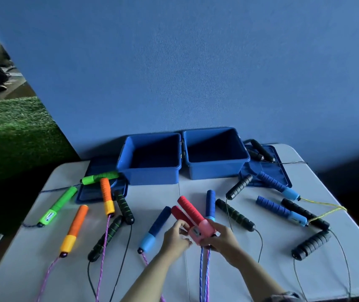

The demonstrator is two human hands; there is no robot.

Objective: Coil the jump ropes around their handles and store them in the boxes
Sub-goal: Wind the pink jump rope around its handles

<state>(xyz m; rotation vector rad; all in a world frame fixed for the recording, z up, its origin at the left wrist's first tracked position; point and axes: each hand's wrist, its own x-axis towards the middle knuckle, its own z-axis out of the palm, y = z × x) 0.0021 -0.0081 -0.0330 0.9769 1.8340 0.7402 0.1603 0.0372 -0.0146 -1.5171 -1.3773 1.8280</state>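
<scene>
Both hands gripped the 2 red jump-rope handles [190, 211] together, left hand [175, 235] curled around one, right hand [222, 238] around the pink end, with 2 open blue boxes [152, 159] beyond them

Two smooth, glossy blue plastic boxes [152, 159] at the far side; ribbed matt red foam grips [190, 209] ending in glossy pink plastic; braided blue-purple cord [204, 271]; smooth matt white tabletop [196, 188]
</scene>
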